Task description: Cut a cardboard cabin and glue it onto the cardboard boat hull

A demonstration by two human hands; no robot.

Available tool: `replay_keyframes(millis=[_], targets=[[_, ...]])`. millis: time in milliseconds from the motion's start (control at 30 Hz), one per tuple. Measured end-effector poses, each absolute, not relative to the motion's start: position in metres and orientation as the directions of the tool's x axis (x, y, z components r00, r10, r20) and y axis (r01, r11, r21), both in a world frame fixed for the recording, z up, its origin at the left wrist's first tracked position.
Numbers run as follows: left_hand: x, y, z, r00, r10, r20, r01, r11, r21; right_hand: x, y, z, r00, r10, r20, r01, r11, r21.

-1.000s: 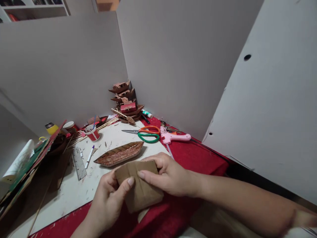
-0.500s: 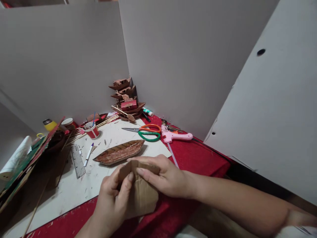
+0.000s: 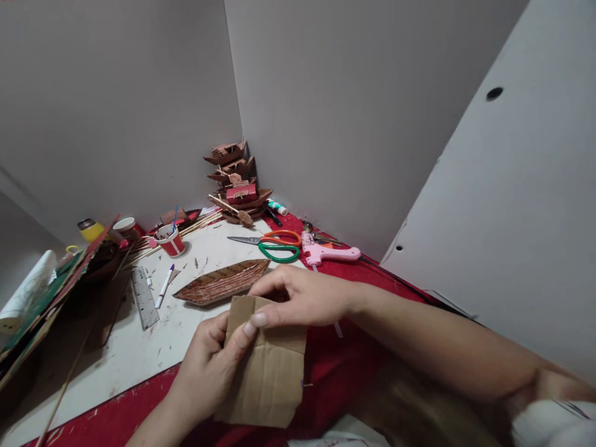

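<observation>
While the left hand (image 3: 207, 354) clamps the left edge of a flat, creased brown cardboard piece (image 3: 267, 382) between thumb and fingers, the right hand (image 3: 298, 295) pinches its far edge, thumb tips close together. The right forearm slants in from the right; the cardboard is held nearer than a brown, pointed, boat-shaped hull (image 3: 221, 284).

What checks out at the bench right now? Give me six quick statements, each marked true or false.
1. The left hand and right hand both grip the cardboard. True.
2. The glue gun lies right of the scissors in the picture. True.
3. Both scissors handles are green. False: one is orange.
4. The marker and ruler lie on the white board. True.
5. The right hand holds the ruler. False: it grips the cardboard.
6. The glue gun is green. False: it is pink.
</observation>
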State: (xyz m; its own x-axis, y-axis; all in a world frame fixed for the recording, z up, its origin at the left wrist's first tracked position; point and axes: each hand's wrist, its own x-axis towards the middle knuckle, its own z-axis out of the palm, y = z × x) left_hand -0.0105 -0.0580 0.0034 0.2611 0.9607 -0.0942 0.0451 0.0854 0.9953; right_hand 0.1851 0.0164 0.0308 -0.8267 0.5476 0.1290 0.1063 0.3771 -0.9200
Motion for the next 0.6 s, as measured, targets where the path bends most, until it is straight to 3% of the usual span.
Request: replay_keyframes(millis=[133,333,400,533,600], targets=[[-0.018,-0.053,-0.001,0.243,0.946,-0.216,0.001,0.223,0.975,0.177,0.031,0.031,-0.849,0.514,0.118,0.101,0.378,-0.92],[-0.019,-0.047,-0.005,0.229,0.948,-0.221,0.032,0.22,0.975,0.173,0.035,0.031,-0.827,0.523,0.207,0.173,0.587,-0.791],[-0.018,-0.044,-0.01,0.222,0.949,-0.225,0.029,0.224,0.974,0.171,0.029,0.023,-0.809,0.53,0.256,0.233,0.688,-0.688],[-0.02,-0.037,-0.023,0.206,0.944,-0.257,0.029,0.257,0.966,0.164,0.016,0.008,-0.807,0.487,0.335,0.389,0.864,-0.32],[-0.021,-0.035,-0.028,0.237,0.928,-0.288,0.024,0.291,0.957,0.163,0.013,0.005,-0.801,0.509,0.315,0.419,0.853,-0.312]])
